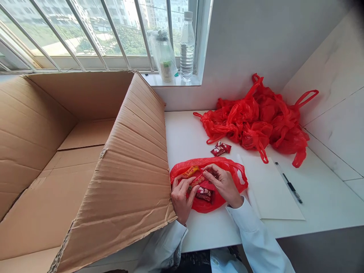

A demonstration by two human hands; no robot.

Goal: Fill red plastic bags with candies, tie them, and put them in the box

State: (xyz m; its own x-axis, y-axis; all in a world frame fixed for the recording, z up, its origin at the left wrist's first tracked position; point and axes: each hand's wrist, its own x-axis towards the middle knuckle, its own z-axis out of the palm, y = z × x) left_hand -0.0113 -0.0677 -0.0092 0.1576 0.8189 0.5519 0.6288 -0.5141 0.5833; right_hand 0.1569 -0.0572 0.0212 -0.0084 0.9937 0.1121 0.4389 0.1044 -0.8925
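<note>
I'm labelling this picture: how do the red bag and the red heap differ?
The open bag is spread around wrapped packets; the heap is crumpled and bunched. The left hand and right hand are over the bag; the heap lies untouched. The bag is smaller than the heap. Both look like thin red plastic.

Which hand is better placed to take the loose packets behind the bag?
Right, I'd judge. The right hand is nearer the packets, which lie just beyond the bag. The left hand is farther off, beside the box. Both have fingers among the bag's contents, so the right may need freeing first.
</note>
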